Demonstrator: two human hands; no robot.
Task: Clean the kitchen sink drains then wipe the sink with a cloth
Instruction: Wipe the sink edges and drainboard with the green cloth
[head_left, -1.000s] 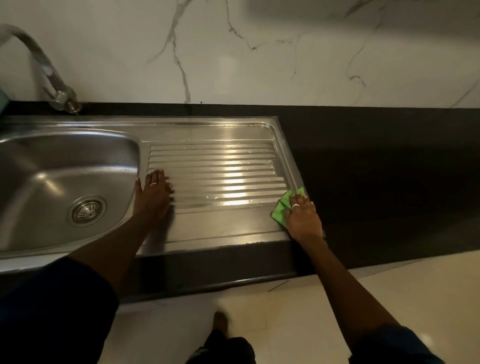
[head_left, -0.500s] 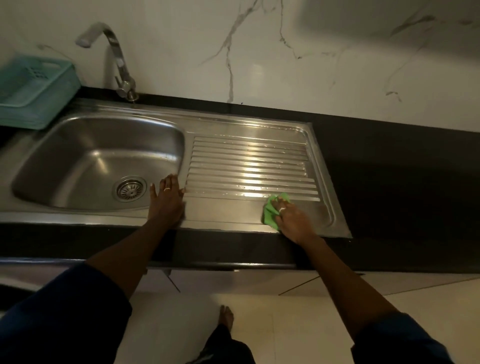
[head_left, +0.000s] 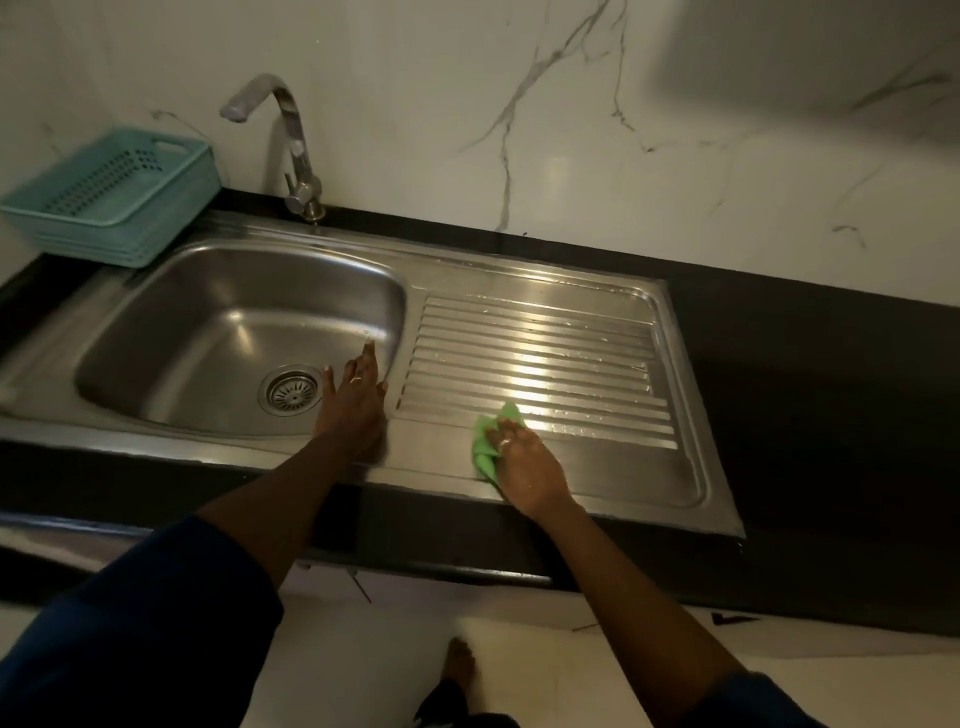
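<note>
- Sink (head_left: 156, 317) of stainless steel is set into a dark surface (head_left: 831, 395); its basin sits to the left and a ribbed drainboard (head_left: 540, 358) to the right.
- Round drain strainer (head_left: 289, 389) lies in the basin floor, toward the near right corner of the basin.
- Left hand (head_left: 356, 400) lies flat with fingers spread on the strip between basin and drainboard; its fingertips reach over the basin's right edge, just beside the strainer. It holds nothing, and a ring shows on one finger.
- Right hand (head_left: 524, 462) presses a green cloth (head_left: 485, 441) down on the flat near-left part of the drainboard, fingers curled over it. The crumpled cloth sticks out to the left and far side of the fingers, touching the nearest ribs.
- Water drops and bright glare show on the ribs to the right of the cloth.
- Curved metal tap (head_left: 291, 145) stands at the far edge of the sink, its spout turned left over the basin's far rim.
- Teal perforated basket (head_left: 114, 197) rests on the surface at the far left, just beside the sink's far-left corner.
- White marble wall (head_left: 519, 104) with grey veins rises behind the surface.
- Dark blue sleeves cover both upper arms near the lower edge of the view, and a bare foot (head_left: 460, 667) shows on the pale floor (head_left: 571, 675) below.
</note>
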